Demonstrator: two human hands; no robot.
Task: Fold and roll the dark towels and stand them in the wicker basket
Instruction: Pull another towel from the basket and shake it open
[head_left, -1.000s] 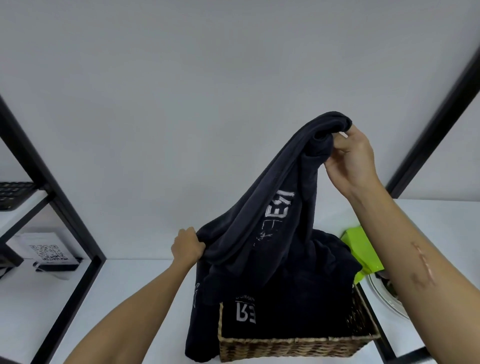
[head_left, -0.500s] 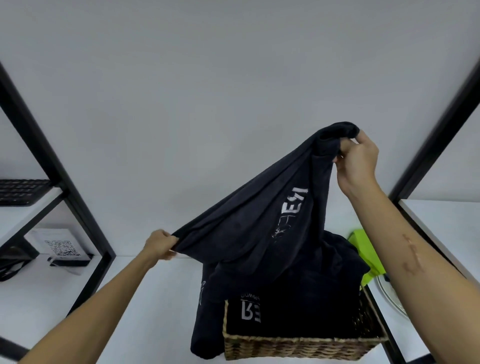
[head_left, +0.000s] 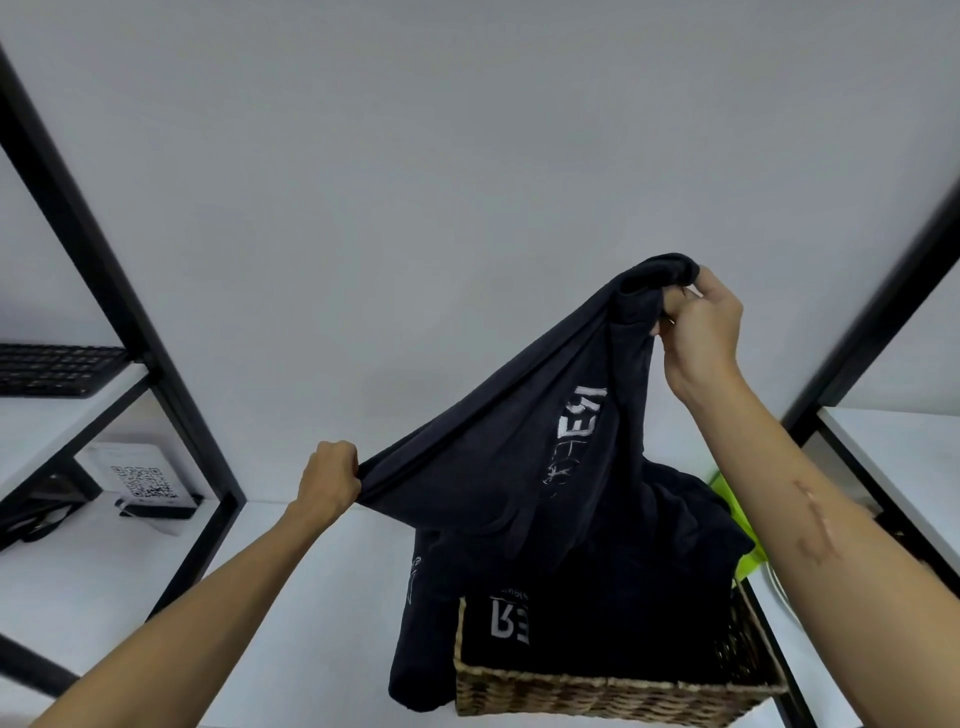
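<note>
Between both hands, dark towel (head_left: 519, 447) slanting up-right.

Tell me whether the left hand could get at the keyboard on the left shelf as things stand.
Probably not right away. The left hand grips a corner of the dark towel that the right hand holds up, and the black frame post stands between it and the keyboard. It would have to let go first.

Woven wicker basket (head_left: 613, 693) sits on white counter (head_left: 322, 597), right of centre. Dark towels w/ white lettering (head_left: 597, 613) lie in it; one hangs over its left side. Black keyboard (head_left: 52, 368) on left shelf, QR-code card (head_left: 137, 480) below it. Lime-green item (head_left: 740, 525) behind basket, right.
</note>
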